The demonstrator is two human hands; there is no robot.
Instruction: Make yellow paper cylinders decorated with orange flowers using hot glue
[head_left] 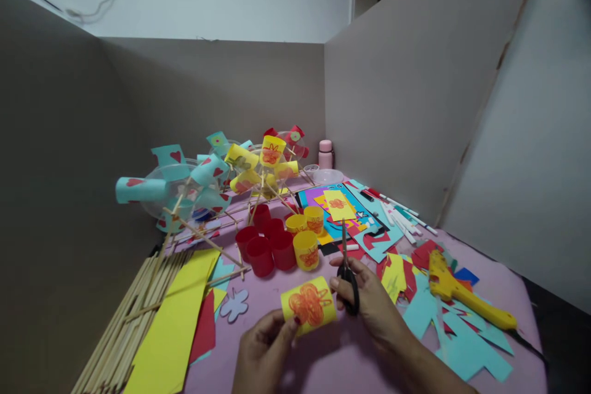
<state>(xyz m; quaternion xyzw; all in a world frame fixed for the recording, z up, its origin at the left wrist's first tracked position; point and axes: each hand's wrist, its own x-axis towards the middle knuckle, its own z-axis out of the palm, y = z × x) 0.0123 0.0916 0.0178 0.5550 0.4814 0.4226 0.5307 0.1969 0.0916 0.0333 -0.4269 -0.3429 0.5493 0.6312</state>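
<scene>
The left hand (264, 345) pinches a yellow paper cylinder (308, 306), while the right hand (369, 301) grips black scissors (347, 271) beside it.

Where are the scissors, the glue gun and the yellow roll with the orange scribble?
scissors (347, 280): head view, on the black handles in the right hand.
glue gun (450, 289): head view, on the yellow body, lying on paper scraps.
yellow roll (309, 305): head view, on the orange scribble, pinched by the left hand.
</scene>
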